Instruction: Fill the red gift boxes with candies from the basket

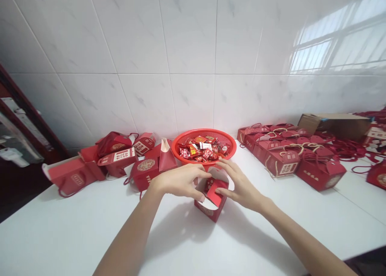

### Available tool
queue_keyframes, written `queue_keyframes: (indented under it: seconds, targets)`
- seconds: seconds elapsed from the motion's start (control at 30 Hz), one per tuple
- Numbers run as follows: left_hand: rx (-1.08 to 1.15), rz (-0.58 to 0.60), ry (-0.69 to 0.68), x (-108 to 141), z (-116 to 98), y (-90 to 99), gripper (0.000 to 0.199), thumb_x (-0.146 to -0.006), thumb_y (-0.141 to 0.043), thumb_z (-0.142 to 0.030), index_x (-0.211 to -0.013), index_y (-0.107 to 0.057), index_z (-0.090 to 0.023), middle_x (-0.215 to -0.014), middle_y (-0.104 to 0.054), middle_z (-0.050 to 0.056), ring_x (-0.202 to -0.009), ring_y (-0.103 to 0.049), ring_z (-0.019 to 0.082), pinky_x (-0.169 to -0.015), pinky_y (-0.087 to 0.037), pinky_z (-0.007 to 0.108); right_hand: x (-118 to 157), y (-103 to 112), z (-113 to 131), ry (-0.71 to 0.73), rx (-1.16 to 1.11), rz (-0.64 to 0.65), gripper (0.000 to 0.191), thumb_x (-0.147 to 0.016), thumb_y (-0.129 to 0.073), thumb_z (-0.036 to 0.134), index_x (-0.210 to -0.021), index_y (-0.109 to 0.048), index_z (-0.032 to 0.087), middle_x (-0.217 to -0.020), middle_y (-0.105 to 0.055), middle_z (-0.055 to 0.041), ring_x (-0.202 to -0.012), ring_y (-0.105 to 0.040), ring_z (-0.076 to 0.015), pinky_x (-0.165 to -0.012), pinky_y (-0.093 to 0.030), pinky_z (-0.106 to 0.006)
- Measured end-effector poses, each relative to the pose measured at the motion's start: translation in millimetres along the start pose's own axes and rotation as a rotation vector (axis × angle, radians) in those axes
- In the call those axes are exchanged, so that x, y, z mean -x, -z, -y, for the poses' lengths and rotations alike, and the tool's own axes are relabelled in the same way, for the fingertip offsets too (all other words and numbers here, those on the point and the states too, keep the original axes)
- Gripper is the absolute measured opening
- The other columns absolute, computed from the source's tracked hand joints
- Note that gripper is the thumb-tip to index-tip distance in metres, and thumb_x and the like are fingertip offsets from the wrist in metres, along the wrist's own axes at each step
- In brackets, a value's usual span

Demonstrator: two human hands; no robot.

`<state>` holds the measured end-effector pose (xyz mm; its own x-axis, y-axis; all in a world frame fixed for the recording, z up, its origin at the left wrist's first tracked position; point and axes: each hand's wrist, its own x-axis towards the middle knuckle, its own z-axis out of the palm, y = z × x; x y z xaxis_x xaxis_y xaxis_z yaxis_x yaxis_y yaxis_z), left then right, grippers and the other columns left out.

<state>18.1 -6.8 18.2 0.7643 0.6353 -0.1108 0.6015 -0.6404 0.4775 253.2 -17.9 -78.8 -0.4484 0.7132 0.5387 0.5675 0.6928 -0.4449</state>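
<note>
From where I stand: both grips are over one red gift box [213, 215], upright on the white tabletop [105, 231], top open. Left grip [177, 182] is at the near-left rim, thumb by the white-lined flap [207, 204]; right grip [243, 186] is on the far-right side, thumb on a red panel [213, 199] in the mouth, other fingers at the back flap [215, 172]. Thumbs and fingers part-curled, not fists. Can't tell if either actually pinches card. Looks like two-sided bracing: light card would likely skid or splay if worked from one side.

Just beyond the grips: red plastic basket [175, 148] of wrapped sweets [206, 149], against the tiled wall [193, 95]. Makes sense there, in reach of both, near the box's mouth.

Right of right grip, well apart: folded-shut gift boxes [279, 161] in tight rows, probably parked to save room; cardboard carton [334, 119] behind. Left of left grip: loose gift boxes [68, 174], askew, some flaps up. Reads as a separate, unsorted pile. Middle seems reserved as working spot.
</note>
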Motion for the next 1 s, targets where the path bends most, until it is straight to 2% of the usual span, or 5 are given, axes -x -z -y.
queue_keyframes:
  seconds: [0.17, 0.3, 0.53, 0.9, 1.0]
  targets:
    - [0.109, -0.022, -0.075, -3.6, 2.5, -11.0, 0.057, -0.086, -0.063, -0.049, -0.139, -0.056, -0.027, -0.107, -0.07, 0.005, -0.086, -0.064, 0.021, -0.071, -0.048, 0.026, 6.0, -24.2, -10.3, -0.072, -0.132, -0.172, 0.065, -0.087, -0.066, 0.038, -0.145, -0.039, 0.025, -0.14, -0.055, -0.0136, -0.128, -0.055, -0.0294, -0.104, -0.048, -0.048]
    - [0.19, -0.096, -0.078, 0.4, 17.4, -27.4, 0.063, -0.08, -0.071, -0.051, -0.136, -0.058, -0.027, -0.119, -0.068, 0.007, -0.099, -0.064, 0.024, -0.082, -0.051, 0.032, 8.0, -28.8, -6.4, -0.085, -0.212, -0.208, 0.033, -0.092, -0.06, 0.037, -0.122, -0.059, 0.023, -0.12, -0.068, -0.0101, -0.111, -0.065, -0.0253, -0.094, -0.054, -0.041]
    - [0.513, -0.633, 0.044, -10.0, 55.3, -103.1, 0.064, -0.081, -0.07, -0.047, -0.139, -0.051, -0.026, -0.142, -0.05, 0.011, -0.122, -0.056, 0.025, -0.105, -0.046, 0.04, 13.0, -29.6, -0.5, -0.07, -0.301, -0.163, 0.028, -0.099, -0.046, 0.037, -0.114, -0.066, 0.023, -0.113, -0.071, -0.009, -0.104, -0.068, -0.0213, -0.09, -0.055, -0.036]
    - [0.568, -0.547, 0.073, -13.3, 50.8, -114.4, 0.045, -0.091, -0.05, -0.046, -0.13, -0.063, -0.026, -0.143, -0.05, 0.007, -0.139, -0.039, 0.029, -0.118, -0.029, 0.045, 18.2, -30.3, -6.3, -0.117, -0.302, -0.106, 0.037, -0.1, -0.043, 0.042, -0.125, -0.065, 0.026, -0.137, -0.061, -0.0105, -0.128, -0.057, -0.0247, -0.107, -0.047, -0.045]
    - [0.598, -0.528, 0.021, -10.0, 56.4, -115.0, 0.051, -0.09, -0.047, -0.047, -0.134, -0.061, -0.025, -0.157, -0.034, 0.006, -0.145, -0.03, 0.032, -0.12, -0.024, 0.046, 19.4, -27.2, -6.3, -0.095, -0.29, -0.111, 0.042, -0.097, -0.049, 0.044, -0.134, -0.058, 0.026, -0.141, -0.056, -0.0121, -0.133, -0.052, -0.0263, -0.109, -0.044, -0.047]
